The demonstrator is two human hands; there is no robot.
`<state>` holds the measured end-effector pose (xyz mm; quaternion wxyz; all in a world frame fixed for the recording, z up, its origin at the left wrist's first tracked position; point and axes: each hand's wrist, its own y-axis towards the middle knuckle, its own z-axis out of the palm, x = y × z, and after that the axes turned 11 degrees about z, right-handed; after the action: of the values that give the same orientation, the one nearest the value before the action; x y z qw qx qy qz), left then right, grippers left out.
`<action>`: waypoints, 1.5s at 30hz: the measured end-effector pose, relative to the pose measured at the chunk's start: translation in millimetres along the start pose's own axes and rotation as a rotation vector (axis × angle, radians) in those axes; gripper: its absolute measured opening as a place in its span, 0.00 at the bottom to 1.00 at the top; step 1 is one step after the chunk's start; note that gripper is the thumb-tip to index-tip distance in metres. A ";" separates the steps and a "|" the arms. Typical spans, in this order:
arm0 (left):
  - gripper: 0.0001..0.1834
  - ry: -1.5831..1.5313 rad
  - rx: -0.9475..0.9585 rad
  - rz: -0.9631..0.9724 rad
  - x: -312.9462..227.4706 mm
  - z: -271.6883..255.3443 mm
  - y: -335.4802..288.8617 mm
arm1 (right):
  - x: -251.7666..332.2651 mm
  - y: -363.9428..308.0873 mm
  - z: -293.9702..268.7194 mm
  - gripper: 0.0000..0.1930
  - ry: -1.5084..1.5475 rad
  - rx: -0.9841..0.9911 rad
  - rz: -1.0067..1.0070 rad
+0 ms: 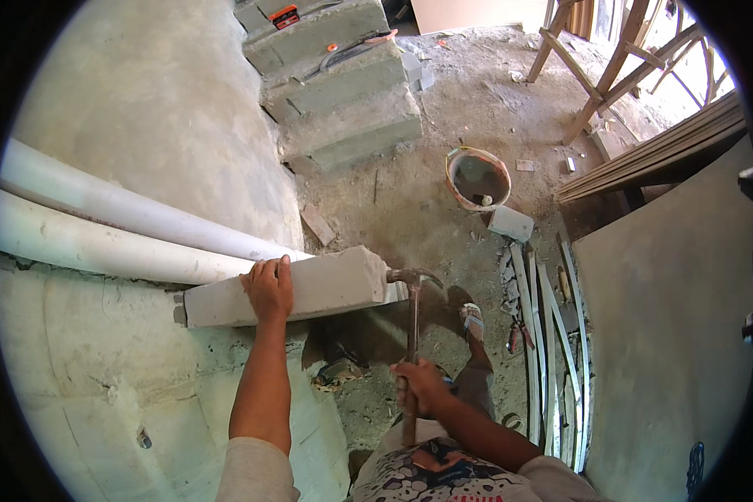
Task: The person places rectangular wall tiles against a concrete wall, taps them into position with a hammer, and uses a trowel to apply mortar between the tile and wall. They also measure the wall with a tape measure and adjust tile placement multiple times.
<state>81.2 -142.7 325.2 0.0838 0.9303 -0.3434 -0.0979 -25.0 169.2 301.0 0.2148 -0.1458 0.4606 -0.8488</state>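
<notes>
A long grey concrete block (326,283) juts out from the wall on the left, its left end against the wall and its right end in the air. My left hand (269,287) rests flat on the block, fingers stretched over its top edge. In my right hand (423,386) is a claw hammer (414,314), gripped low on its handle. The hammer's head is at the block's free right end; whether it touches cannot be made out. Two white pipes (125,238) run along the wall and pass behind the block.
Concrete steps (356,113) rise at the far left, with a red tool (284,17) on top. A bucket (478,178) stands ahead beside a pale block (510,224). Metal strips (552,360) lie to the right. A wooden trestle (611,84) and stacked boards (657,151) stand far right.
</notes>
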 end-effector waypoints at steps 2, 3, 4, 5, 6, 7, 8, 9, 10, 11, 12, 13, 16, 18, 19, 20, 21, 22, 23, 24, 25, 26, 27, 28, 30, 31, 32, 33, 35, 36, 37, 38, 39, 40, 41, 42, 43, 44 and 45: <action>0.24 -0.011 -0.004 0.002 1.3 0.4 0.2 | 0.8 -0.7 -6.8 0.10 -0.009 -0.114 -0.084; 0.23 -0.018 -0.018 0.007 2.5 0.9 0.3 | 10.1 -2.9 -19.9 0.10 -0.025 -0.147 -0.115; 0.23 -0.014 -0.034 0.009 3.5 1.4 -0.7 | 12.6 -7.1 -31.7 0.10 -0.030 -0.195 -0.140; 0.23 -0.021 -0.025 0.010 4.6 2.0 -1.6 | 14.0 -12.9 -45.7 0.11 -0.044 -0.220 -0.205; 0.22 -0.016 -0.024 0.009 5.7 2.8 -0.9 | 20.3 -17.7 -61.7 0.12 -0.023 -0.286 -0.193; 0.22 0.001 -0.041 0.022 6.9 3.3 -1.0 | 26.2 -23.7 -77.3 0.13 -0.023 -0.300 -0.212; 0.21 0.012 -0.075 0.049 7.1 3.9 -1.5 | 33.4 -31.0 -92.8 0.12 -0.014 -0.365 -0.240; 0.21 -0.024 -0.062 0.031 7.5 3.9 -1.8 | 39.9 -37.4 -105.9 0.12 -0.011 -0.425 -0.260; 0.21 -0.051 -0.045 0.020 6.9 4.1 -2.5 | 47.1 -42.8 -117.6 0.11 -0.066 -0.536 -0.310; 0.22 -0.068 -0.079 0.037 6.5 3.6 -2.3 | 54.0 -49.8 -129.4 0.10 -0.111 -0.660 -0.351; 0.22 -0.068 -0.046 0.005 5.0 3.6 -2.6 | 62.6 -59.5 -142.9 0.10 -0.214 -0.674 -0.381; 0.22 -0.057 -0.068 -0.003 3.5 3.1 -2.4 | 71.9 -68.0 -154.5 0.10 -0.302 -0.714 -0.400; 0.26 -0.009 -0.175 -0.115 -0.8 -0.6 -4.2 | 100.9 -88.5 -175.9 0.07 -0.523 -0.739 -0.475; 0.34 0.094 -0.177 -0.272 -3.6 -2.2 -7.0 | 129.3 -93.4 -173.0 0.08 -0.744 -0.789 -0.456; 0.36 0.123 -0.237 -0.402 -4.6 -1.9 -9.1 | 143.5 -94.2 -164.7 0.08 -0.850 -0.835 -0.434; 0.38 0.146 -0.296 -0.544 -5.7 -0.3 -11.8 | 162.2 -94.9 -152.2 0.09 -0.948 -0.912 -0.396; 0.40 0.199 -0.395 -0.664 -6.6 2.4 -15.1 | 181.0 -96.2 -135.3 0.10 -1.076 -0.842 -0.462; 0.49 0.112 -0.428 -0.860 -7.1 6.0 -19.7 | 196.5 -98.5 -114.1 0.11 -1.204 -0.794 -0.507; 0.50 -0.012 -0.415 -1.044 -8.3 10.8 -24.1 | 209.5 -101.7 -89.9 0.12 -1.332 -0.789 -0.510; 0.51 -0.087 -0.453 -1.188 -9.0 15.7 -28.8 | 225.1 -104.9 -61.7 0.13 -1.527 -0.704 -0.607; 0.53 -0.180 -0.438 -1.342 -9.6 20.3 -33.4 | 236.8 -106.7 -30.3 0.13 -1.576 -0.558 -0.707; 0.53 -0.313 -0.497 -1.348 -9.0 23.7 -36.9 | 246.4 -107.4 2.8 0.13 -1.613 -0.415 -0.791; 0.54 -0.473 -0.504 -1.364 -8.9 27.0 -39.2 | 255.8 -107.1 36.4 0.14 -1.688 -0.345 -0.786; 0.55 -0.636 -0.557 -1.374 -9.2 29.2 -40.2 | 263.7 -104.4 69.2 0.15 -1.751 -0.221 -0.813; 0.53 -0.661 -0.597 -1.402 -11.6 30.6 -39.2 | 271.3 -84.4 133.0 0.17 -1.791 -0.083 -0.821; 0.52 -0.677 -0.622 -1.404 -13.9 29.4 -37.8 | 271.1 -74.0 155.9 0.18 -1.803 0.056 -0.874; 0.52 -0.663 -0.643 -1.427 -16.7 27.3 -36.2 | 269.3 -61.9 173.4 0.18 -1.855 0.041 -0.840; 0.52 -0.650 -0.656 -1.429 -18.7 23.9 -34.5 | 266.5 -44.1 191.8 0.18 -1.898 0.079 -0.856; 0.52 -0.630 -0.655 -1.437 -20.6 16.0 -32.1 | 259.4 -8.1 220.9 0.19 -1.943 0.142 -0.843; 0.52 -0.629 -0.620 -1.452 -22.0 12.4 -32.0 | 251.9 5.9 225.0 0.19 -1.945 0.150 -0.793; 0.52 -0.626 -0.596 -1.480 -22.4 9.4 -31.5 | 247.0 16.8 229.3 0.19 -1.959 0.119 -0.733; 0.51 -0.618 -0.586 -1.476 -22.6 7.3 -31.2 | 244.6 25.5 235.0 0.20 -1.944 0.193 -0.760; 0.51 -0.604 -0.579 -1.490 -22.5 5.9 -31.2 | 241.1 32.0 241.0 0.20 -1.939 0.229 -0.770; 0.51 -0.589 -0.581 -1.485 -21.6 5.1 -31.2 | 238.2 35.9 249.0 0.20 -1.939 0.242 -0.761; 0.50 -0.601 -0.606 -1.470 -21.0 5.0 -31.4 | 236.3 37.0 258.3 0.21 -1.880 0.326 -0.758; 0.50 -0.622 -0.639 -1.450 -20.6 5.9 -32.0 | 235.9 36.3 268.6 0.21 -1.841 0.380 -0.725; 0.49 -0.665 -0.671 -1.455 -22.2 7.9 -32.1 | 239.0 34.6 283.4 0.21 -1.838 0.347 -0.655; 0.49 -0.622 -0.700 -1.444 -22.8 9.9 -32.1 | 241.6 32.2 299.9 0.20 -1.777 0.524 -0.652; 0.49 -0.587 -0.686 -1.440 -23.5 10.7 -32.4 | 242.5 26.2 310.9 0.20 -1.710 0.597 -0.603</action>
<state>81.3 -104.0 310.5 0.1861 0.7819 0.3735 -0.4632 -90.3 -188.1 456.8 0.2790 -0.7687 -0.1450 -0.5569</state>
